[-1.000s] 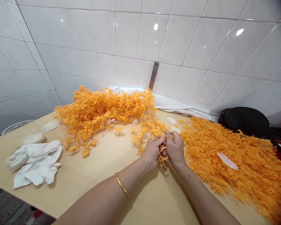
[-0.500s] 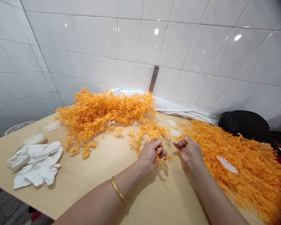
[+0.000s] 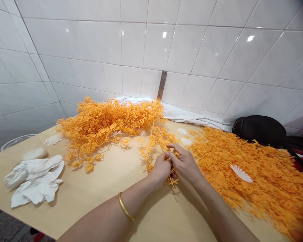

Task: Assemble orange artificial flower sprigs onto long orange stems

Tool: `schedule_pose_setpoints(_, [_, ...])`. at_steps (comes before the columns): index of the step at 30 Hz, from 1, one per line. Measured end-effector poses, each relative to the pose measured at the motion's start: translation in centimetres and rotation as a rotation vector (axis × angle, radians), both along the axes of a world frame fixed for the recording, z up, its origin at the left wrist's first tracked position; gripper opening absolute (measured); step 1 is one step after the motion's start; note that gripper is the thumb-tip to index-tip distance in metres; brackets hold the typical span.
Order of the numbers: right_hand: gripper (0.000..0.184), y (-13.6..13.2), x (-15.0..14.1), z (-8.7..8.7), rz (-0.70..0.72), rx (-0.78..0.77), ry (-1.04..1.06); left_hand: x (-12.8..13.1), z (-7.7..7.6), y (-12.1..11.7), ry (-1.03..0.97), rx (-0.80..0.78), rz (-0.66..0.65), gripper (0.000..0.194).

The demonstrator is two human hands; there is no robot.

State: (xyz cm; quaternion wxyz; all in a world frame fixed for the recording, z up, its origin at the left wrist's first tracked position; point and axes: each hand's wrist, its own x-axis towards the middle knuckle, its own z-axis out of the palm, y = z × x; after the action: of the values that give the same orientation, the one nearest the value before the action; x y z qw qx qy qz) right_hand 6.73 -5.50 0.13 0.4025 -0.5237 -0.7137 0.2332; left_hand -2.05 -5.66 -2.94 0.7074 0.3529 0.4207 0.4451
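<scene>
My left hand point(image 3: 161, 169) and my right hand point(image 3: 184, 164) meet over the tan board point(image 3: 96, 191), both gripping a tangled orange sprig point(image 3: 172, 178) whose strands hang below them. Its middle is hidden by my fingers. A gold bangle point(image 3: 125, 206) circles my left wrist. To the left of my hands lies a heap of orange fringed sprigs point(image 3: 108, 124), with a looser trail reaching my fingers. Close beyond my right forearm spreads a broader orange mass point(image 3: 252, 171), with a white paper daisy shape point(image 3: 239, 173) on top.
Crumpled white cloth point(image 3: 34, 181) and a pale lump point(image 3: 35, 154) lie at the left, near a glass bowl rim point(image 3: 17, 142). A black bag point(image 3: 259, 131) and white fabric point(image 3: 181, 116) sit against the tiled wall point(image 3: 187, 47), which bears a metal bracket point(image 3: 162, 85).
My hands have come back together after being apart half a second ago. My right hand, spread then, now closes on the sprig. My view has shifted slightly.
</scene>
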Motion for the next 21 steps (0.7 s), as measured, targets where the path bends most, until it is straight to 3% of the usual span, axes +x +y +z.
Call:
schedule_pose_setpoints(3, [0.017, 0.0, 0.0, -0.4, -0.049, 0.159, -0.197, -0.1, 0.1, 0.0, -0.021, 0.010, -0.012, 0.010])
schedule_pose_setpoints(6, [0.016, 0.1, 0.3, -0.7, -0.102, 0.225, -0.169, -0.4, 0.2, 0.1, -0.078, 0.007, -0.041, 0.009])
schedule_pose_setpoints(8, [0.019, 0.3, 0.5, -0.8, -0.112, 0.151, 0.001, -0.7, 0.2, 0.2, -0.094, 0.003, -0.035, 0.011])
schedule_pose_setpoints(11, [0.024, 0.8, 0.8, -1.3, -0.076, -0.084, 0.350, -0.9, 0.2, 0.3, -0.094, 0.024, -0.021, 0.014])
schedule_pose_setpoints(14, [0.026, 1.3, 0.9, -1.8, -0.055, -0.183, 0.474, -0.9, 0.3, 0.3, -0.062, 0.042, -0.027, 0.015])
schedule_pose_setpoints(18, [0.021, 1.3, 0.9, -1.7, -0.106, -0.065, 0.264, -0.8, 0.0, 0.3, -0.031, 0.045, -0.036, 0.017])
schedule_pose_setpoints(21, [0.022, 0.9, 0.9, -1.1, -0.056, -0.020, 0.088, -0.8, -0.4, 0.5, -0.009, 0.045, -0.047, 0.016])
